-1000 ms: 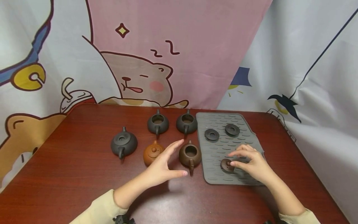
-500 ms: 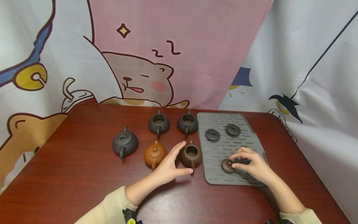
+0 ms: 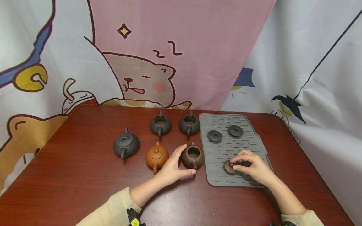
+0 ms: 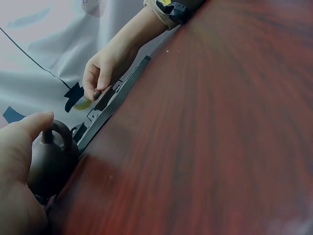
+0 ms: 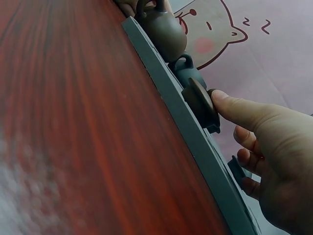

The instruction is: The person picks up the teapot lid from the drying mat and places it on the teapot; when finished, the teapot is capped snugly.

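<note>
The brown teapot (image 3: 193, 157), without a lid, stands just left of the grey mat (image 3: 210, 179). My left hand (image 3: 169, 169) curves round its left side, thumb beside the handle; the left wrist view shows the thumb against the teapot (image 4: 51, 166). On the mat, my right hand (image 3: 255, 168) pinches the knob of the brown lid (image 3: 229, 167) between thumb and fingers. Seen from the right wrist, the lid (image 5: 201, 105) rests at the mat's edge, with the thumb of the right hand (image 5: 283, 152) on its knob.
Two dark lids (image 3: 215, 136) (image 3: 235, 131) lie further back on the mat. Two dark teapots without lids (image 3: 160, 125) (image 3: 189, 125) stand behind. An orange lidded teapot (image 3: 156, 156) is left of my left hand, and a dark lidded one (image 3: 126, 145) farther left.
My left hand has moved right, from beside the orange teapot to the brown one. The right fingers have closed on the lid's knob.
</note>
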The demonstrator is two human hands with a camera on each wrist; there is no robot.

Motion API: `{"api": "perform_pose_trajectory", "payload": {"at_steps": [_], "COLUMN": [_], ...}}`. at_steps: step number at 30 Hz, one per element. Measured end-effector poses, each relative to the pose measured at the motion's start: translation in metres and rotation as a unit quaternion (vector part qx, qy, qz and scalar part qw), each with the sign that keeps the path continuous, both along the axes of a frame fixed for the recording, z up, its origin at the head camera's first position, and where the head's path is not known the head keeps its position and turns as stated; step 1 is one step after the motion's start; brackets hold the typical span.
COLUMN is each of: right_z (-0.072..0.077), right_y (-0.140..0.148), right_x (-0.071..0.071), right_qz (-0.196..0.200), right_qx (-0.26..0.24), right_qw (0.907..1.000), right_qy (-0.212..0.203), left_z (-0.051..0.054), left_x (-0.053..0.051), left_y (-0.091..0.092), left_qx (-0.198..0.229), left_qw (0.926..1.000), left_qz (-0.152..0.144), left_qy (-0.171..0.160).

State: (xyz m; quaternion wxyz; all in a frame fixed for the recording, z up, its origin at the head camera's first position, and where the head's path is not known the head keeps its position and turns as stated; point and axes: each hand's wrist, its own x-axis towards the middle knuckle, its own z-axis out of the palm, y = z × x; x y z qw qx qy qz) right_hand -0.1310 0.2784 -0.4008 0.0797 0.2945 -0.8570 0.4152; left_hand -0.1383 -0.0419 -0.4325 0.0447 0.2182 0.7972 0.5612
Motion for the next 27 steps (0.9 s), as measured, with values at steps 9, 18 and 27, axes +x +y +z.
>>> {"api": "perform_pose_trajectory", "payload": {"at_steps": [9, 18, 27], "right_z": [-0.002, 0.007, 0.023], "right_y": [0.0, -0.003, -0.015], "right_x": [0.0, 0.002, 0.004], "right_qz": [-0.003, -0.021, -0.028], "right_qx": [-0.003, 0.004, 0.004], "right_qw": [1.0, 0.9997, 0.9996], "right_qy": [0.005, -0.008, 0.007], "left_z": [0.0, -0.001, -0.002], "left_x": [0.0, 0.0, 0.001], "left_y": [0.002, 0.002, 0.003], "left_qx": [-0.001, -0.008, -0.008], "left_qw": [1.0, 1.0, 0.9999], "left_qz": [0.002, 0.006, 0.015], "left_qy": [-0.001, -0.001, 0.0]}}
